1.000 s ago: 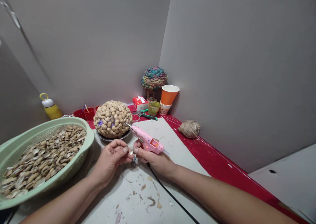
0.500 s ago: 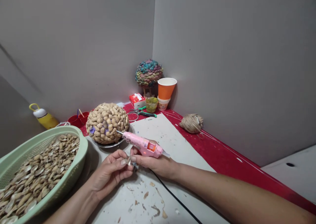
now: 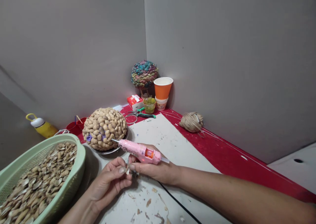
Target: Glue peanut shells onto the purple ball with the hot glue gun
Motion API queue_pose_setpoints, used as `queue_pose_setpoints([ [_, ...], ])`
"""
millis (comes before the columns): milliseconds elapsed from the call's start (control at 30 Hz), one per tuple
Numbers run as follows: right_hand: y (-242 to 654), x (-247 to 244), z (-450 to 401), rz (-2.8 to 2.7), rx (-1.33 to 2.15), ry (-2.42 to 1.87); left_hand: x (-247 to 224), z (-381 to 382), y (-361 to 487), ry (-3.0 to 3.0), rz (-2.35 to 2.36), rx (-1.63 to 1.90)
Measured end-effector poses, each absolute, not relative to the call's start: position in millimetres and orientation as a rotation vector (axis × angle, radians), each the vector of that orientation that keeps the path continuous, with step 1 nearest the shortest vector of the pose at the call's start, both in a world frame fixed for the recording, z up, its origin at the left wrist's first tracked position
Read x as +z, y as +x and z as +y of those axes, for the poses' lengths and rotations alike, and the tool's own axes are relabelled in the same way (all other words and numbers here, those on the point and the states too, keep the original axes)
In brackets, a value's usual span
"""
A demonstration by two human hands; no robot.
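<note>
My left hand (image 3: pixel 108 181) is closed, its thumb and fingertips pinching a small pale piece (image 3: pixel 127 170) that looks like a bit of peanut shell. In my right hand (image 3: pixel 160 171) is a pink glue gun (image 3: pixel 133 148), its metal nozzle pointing left. The right thumb and forefinger meet the same small piece. Behind the hands, a ball covered in peanut shells (image 3: pixel 106 128) rests on a metal dish (image 3: pixel 124 141), with purple patches showing between the shells. The nozzle tip appears in front of that ball; whether it touches cannot be told.
A green basket (image 3: pixel 80 161) of shell halves stands at left, near a yellow bottle (image 3: pixel 45 128). Farther back are pliers (image 3: pixel 145 115), a colourful ball (image 3: pixel 144 74), an orange cup (image 3: pixel 163 90) and a twine ball (image 3: pixel 191 122). Shell scraps litter the grey board (image 3: pixel 172 145); a black cord (image 3: pixel 177 201) crosses it.
The view has shifted slightly, so the basket and shell ball sit a little lower and farther left. Both hands keep their hold, with the fingertips still together at the small piece.
</note>
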State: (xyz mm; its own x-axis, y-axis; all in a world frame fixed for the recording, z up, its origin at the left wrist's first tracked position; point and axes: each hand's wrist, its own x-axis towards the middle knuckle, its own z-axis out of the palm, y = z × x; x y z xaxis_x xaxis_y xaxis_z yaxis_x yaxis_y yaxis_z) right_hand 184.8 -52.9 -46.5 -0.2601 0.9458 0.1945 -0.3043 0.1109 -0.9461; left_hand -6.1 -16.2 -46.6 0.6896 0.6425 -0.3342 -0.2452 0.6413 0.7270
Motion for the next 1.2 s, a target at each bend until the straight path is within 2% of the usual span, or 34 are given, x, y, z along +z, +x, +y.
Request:
queue_pose_setpoints([
  [667, 182.7, -42.7, -54.3, -1.352, 1.319, -0.763, -49.7, -15.3, -7.6, 0.723, 0.581, 0.52],
  [867, 183.3, -41.6, -54.7, -1.334, 1.382, -0.751, -49.8, -16.3, -6.3, 0.7, 0.551, 0.53],
  [1200, 184.5, -42.6, -54.2, -1.403, 1.256, -0.747, -54.2, -13.7, -7.1, 0.711, 0.51, 0.514],
])
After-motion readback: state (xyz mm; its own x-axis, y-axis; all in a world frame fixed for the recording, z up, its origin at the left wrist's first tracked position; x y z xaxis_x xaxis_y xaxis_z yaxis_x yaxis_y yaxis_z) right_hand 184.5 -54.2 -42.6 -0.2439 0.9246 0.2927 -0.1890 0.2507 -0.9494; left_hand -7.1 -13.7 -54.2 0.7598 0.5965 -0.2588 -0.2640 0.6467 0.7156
